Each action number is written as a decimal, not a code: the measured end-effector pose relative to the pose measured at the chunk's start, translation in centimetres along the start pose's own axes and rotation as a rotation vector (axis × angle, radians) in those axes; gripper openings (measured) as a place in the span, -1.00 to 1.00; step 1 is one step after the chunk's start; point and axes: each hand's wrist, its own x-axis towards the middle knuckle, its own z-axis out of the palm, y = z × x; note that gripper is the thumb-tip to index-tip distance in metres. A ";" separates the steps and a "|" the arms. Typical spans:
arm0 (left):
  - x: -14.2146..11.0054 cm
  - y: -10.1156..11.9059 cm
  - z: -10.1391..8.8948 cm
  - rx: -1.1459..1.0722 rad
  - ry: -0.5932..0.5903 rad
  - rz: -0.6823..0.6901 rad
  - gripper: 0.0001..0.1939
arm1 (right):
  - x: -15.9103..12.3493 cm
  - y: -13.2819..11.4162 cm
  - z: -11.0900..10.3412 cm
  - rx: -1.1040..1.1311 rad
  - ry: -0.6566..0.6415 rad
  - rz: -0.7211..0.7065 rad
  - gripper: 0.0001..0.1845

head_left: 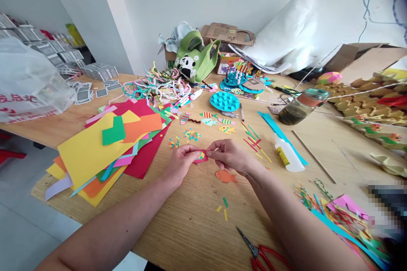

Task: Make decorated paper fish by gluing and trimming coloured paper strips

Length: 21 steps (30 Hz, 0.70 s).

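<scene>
Between my two hands is a small pink paper fish (pixel 201 157) with yellow and green bits on it. My left hand (pixel 182 161) pinches its left side, thumb on top. At its right end, the fingertips of my right hand (pixel 228 155) are pinched together on the edge. Just below my right hand lies an orange paper fish (pixel 226 176). Small yellow and green paper strips (pixel 225 214) are on the table nearer to me. Finished-looking striped and spotted paper fish (pixel 226 129) lie beyond my hands, beside a pile of paper dots (pixel 192 135).
Coloured paper sheets (pixel 85 156) are stacked at left. Red-handled scissors (pixel 259 254) lie near the front edge. A white glue bottle (pixel 288 154), a wooden stick (pixel 313 156) and a glass jar (pixel 302 108) are at right. Blue egg-carton discs (pixel 224 101) and a green bag (pixel 197 61) stand behind.
</scene>
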 end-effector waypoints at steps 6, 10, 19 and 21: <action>0.1 0.1 -0.1 0.052 -0.020 0.026 -0.85 | -0.1 -0.1 0.2 -0.007 0.004 -0.004 -0.82; 0.1 0.1 -0.1 0.038 -0.015 0.028 -0.86 | 0.1 0.0 0.2 0.016 0.010 -0.001 -0.81; -0.1 0.6 0.1 0.055 -0.008 0.014 -0.88 | -0.2 -0.2 0.4 -0.053 0.041 -0.044 -0.85; -0.1 0.6 0.1 0.073 -0.002 0.026 -0.89 | -0.2 -0.3 0.6 -0.059 0.051 -0.056 -0.84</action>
